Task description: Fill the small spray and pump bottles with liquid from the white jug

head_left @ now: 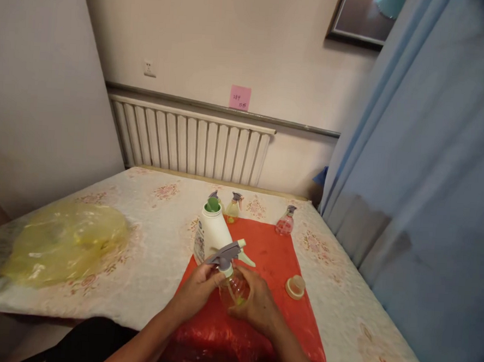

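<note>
Between my hands, over a red sheet (270, 254), is a clear spray bottle (231, 290) with a grey and pale green trigger head (225, 253). My right hand (255, 302) wraps round the bottle's body. At its neck, just under the head, my left hand (202, 288) has its fingers closed, with the thumb against the collar. Right behind stands a large white bottle (216, 231), uncapped, with something green (213, 204) in its mouth. A translucent cap (295, 286) sits on the sheet to the right of my right hand.
Farther back stand a spray bottle with yellowish contents (232, 209), another partly hidden one (213, 194), and a pink one (285, 222). A yellow plastic bag (68, 241) lies at left. A blue curtain (414, 186) hangs along the right; a radiator (191, 139) lines the wall.
</note>
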